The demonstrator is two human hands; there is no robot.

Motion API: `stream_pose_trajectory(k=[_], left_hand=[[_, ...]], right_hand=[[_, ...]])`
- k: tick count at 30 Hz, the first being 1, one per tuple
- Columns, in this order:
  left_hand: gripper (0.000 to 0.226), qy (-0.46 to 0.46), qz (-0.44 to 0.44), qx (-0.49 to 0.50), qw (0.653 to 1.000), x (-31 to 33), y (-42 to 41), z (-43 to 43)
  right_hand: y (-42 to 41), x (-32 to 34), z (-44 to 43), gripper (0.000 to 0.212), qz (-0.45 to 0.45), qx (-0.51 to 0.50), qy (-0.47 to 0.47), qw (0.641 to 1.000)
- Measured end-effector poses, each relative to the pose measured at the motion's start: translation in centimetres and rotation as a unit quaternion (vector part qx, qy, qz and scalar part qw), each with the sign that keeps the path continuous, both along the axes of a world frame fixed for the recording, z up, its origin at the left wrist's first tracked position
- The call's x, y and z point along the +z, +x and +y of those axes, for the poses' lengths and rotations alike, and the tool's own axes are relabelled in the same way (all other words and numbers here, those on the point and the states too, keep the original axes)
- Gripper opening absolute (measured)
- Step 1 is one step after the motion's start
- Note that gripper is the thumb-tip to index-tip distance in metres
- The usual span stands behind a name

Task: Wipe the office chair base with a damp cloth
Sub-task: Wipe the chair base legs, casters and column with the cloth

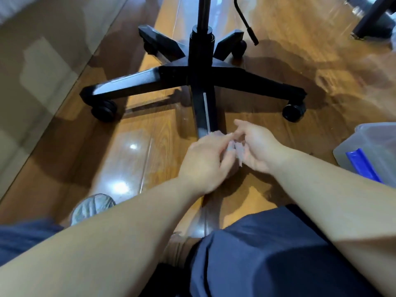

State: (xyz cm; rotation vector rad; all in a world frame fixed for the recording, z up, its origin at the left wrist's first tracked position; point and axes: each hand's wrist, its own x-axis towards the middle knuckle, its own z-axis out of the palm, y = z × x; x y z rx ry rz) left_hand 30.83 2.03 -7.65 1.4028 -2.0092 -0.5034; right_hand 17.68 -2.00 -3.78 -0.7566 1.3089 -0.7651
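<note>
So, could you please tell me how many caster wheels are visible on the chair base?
4: left caster, right caster, far-left caster, far-right caster. A fifth may hide behind the left hand and right hand.

A clear plastic tub [353, 144] holding a blue packet [362, 163] stands on the glossy wooden floor [128, 151], well apart from a grey shoe [92, 207].

The chair base [199, 82] stands on the floor [132, 151] ahead, both hands [231, 153] meeting at its nearest leg, a tub [372, 151] to the right.
</note>
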Motion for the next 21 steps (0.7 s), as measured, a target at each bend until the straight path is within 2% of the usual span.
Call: stream_pose_trajectory(k=[3, 4, 6, 8, 10, 13, 15, 17, 19, 21], left_hand=[[0.040, -0.043, -0.215, -0.109, 0.970, -0.6, 0.8, 0.6], [0.036, -0.054, -0.262, -0.126, 0.955, -0.8, 1.3, 0.7], [0.026, -0.078, -0.285, -0.136, 0.946, -0.9, 1.8, 1.1], [0.023, -0.060, -0.222, -0.093, 0.969, -0.9, 2.2, 1.7], [0.020, -0.017, -0.133, -0.007, 0.991, -0.8, 2.3, 1.5], [0.003, 0.051, -0.040, 0.107, 0.992, -1.0, 1.6, 1.1], [0.011, 0.090, 0.067, 0.183, 0.977, -0.9, 1.3, 0.4], [0.021, 0.116, 0.149, 0.237, 0.953, -0.8, 1.5, -0.1], [0.025, 0.131, 0.139, 0.245, 0.951, -0.9, 2.0, -0.1], [0.022, 0.154, 0.119, 0.224, 0.955, -0.9, 1.6, 1.1]], right_hand=[[-1.7, 0.1, -0.3, 0.045, 0.044, -0.056, 0.046, 0.996], [-1.9, 0.0, -0.4, 0.043, 0.065, -0.054, 0.064, 0.994], [-1.6, -0.2, -0.4, 0.041, 0.072, -0.017, 0.094, 0.993], [-0.5, -0.6, -0.3, 0.041, 0.074, 0.053, 0.115, 0.989], [0.3, -0.9, -0.5, 0.034, 0.106, 0.105, 0.104, 0.983], [-0.5, -0.6, -1.2, 0.028, 0.083, 0.179, 0.109, 0.974], [-1.4, -0.1, -1.5, 0.036, 0.062, 0.271, 0.111, 0.954], [-1.4, -0.3, -1.4, 0.043, 0.136, 0.309, 0.075, 0.939], [-0.6, -0.9, -1.1, 0.035, 0.291, 0.286, -0.029, 0.913], [0.2, -1.4, -0.8, 0.028, 0.366, 0.245, -0.115, 0.890]])
